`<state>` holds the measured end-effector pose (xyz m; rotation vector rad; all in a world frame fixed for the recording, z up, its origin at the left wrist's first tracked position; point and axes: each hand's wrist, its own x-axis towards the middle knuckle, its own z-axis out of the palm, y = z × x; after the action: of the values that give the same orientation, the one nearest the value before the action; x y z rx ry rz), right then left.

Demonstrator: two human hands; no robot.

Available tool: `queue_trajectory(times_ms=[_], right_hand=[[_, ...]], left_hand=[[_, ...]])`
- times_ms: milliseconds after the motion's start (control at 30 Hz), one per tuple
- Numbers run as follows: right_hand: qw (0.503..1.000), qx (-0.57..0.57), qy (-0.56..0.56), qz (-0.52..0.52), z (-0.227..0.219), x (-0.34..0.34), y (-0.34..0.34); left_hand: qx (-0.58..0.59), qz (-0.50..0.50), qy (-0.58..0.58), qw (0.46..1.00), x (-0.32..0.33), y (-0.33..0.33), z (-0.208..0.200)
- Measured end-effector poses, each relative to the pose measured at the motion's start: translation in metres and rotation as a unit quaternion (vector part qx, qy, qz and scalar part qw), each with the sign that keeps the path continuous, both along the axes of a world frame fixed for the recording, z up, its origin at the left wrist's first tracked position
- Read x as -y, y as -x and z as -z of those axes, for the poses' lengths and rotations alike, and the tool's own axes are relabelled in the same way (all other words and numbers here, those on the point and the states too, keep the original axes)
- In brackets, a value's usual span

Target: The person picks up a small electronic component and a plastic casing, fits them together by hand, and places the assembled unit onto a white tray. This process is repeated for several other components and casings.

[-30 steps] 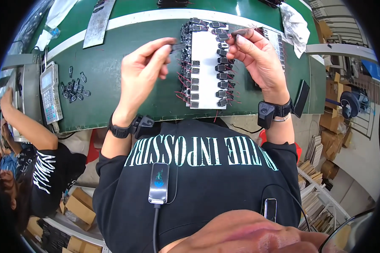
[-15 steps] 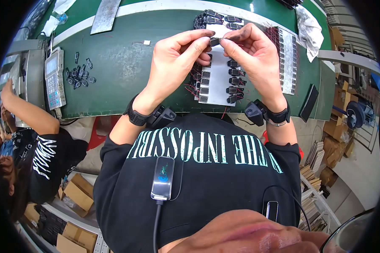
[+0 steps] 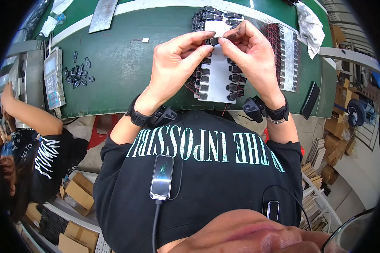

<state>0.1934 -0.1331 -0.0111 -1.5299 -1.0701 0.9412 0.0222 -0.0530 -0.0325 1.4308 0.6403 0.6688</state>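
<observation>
Above a pale plate (image 3: 221, 82), a small black rectangular part with a grey face (image 3: 213, 41), resembling a mini speaker, is between my hands. My left hand (image 3: 171, 65) has its thumb and index finger around the part's left end. At its right end, my right hand (image 3: 251, 52) pinches it between thumb and fingers; those fingertips look dark and smudged. Similar parts with thin red wires line both long edges of the plate, such as the black parts on its right side (image 3: 236, 79). My hands hide some of the rows.
A second plate (image 3: 288, 59) of parts with red wires lies to the right, near a white cloth (image 3: 309, 29) and a black flat object (image 3: 310, 100). Leftward are a loose pile of parts (image 3: 78, 75) and a keypad device (image 3: 55, 78). Another person's arm (image 3: 31, 111) is at far left.
The held part has tilted slightly so its grey face shows more. My left thumb and index finger have spread a little. The view has shifted slightly.
</observation>
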Motion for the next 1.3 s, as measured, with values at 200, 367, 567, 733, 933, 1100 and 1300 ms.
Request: queue_trajectory(times_ms=[200, 367, 567, 733, 933, 1100, 1300], right_hand=[[0.995, 0.096, -0.018, 0.027, -0.007, 0.001, 0.010], [0.983, 0.174, -0.041, 0.046, -0.008, 0.001, 0.016], [0.980, 0.178, -0.068, 0.060, -0.009, 0.002, 0.018], [0.977, 0.191, -0.072, 0.064, -0.008, 0.001, 0.017], [0.977, 0.191, -0.065, 0.073, -0.010, 0.001, 0.018], [0.981, 0.172, -0.046, 0.079, -0.009, 0.003, 0.019], [0.983, 0.163, -0.025, 0.083, -0.008, 0.002, 0.019]], left_hand=[[0.015, -0.022, 0.004, 1.000, 0.003, -0.002, 0.002], [0.041, -0.050, -0.010, 0.998, 0.007, -0.002, 0.004], [0.041, -0.067, -0.016, 0.997, 0.007, -0.006, 0.002], [0.039, -0.064, -0.030, 0.997, 0.006, -0.007, 0.002], [0.033, -0.065, -0.028, 0.997, 0.009, -0.009, 0.002], [0.031, -0.066, -0.021, 0.997, 0.010, -0.006, 0.005], [0.038, -0.063, -0.018, 0.997, 0.009, -0.006, 0.006]])
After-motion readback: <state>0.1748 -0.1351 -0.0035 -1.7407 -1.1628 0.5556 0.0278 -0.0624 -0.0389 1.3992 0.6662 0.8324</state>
